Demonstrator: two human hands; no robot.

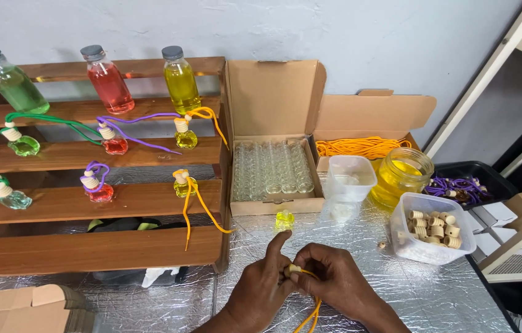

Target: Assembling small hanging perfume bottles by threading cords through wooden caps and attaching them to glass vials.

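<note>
- Near centre, low over the foil table (433, 296): a small wooden cap (295, 269) sits pinched between both hands, with a yellow cord (314, 311) hanging from it toward the near edge.
- Risk, as I judge it: the cap is tiny and the grip is fingertips only, so a slip could drop it onto the crinkled foil, where it may roll off. The cord could also fray or pull back out of the cap if tugged unevenly.
- Left hand (261, 290): fingers closed in on the cap, forefinger lifted and pointing up, thumb pressed to the cap's side.
- Right hand (341, 280): fingers bunched together, tips clamped on the cap and the cord just where they meet.
- Just beyond the hands, a small yellow vial (284, 218) stands alone on the foil; a careless elbow could tip it.
- Farther back, an open box (271, 169) packed with empty glass vials.
- To the right: a tub of caps (433, 227), a jar (401, 174) of yellow liquid, a clear tub (350, 177), a black tray (477, 182) of purple cords.
- To the left, a wooden rack (88, 203) carries finished vials and three bottles: green, red, yellow.
</note>
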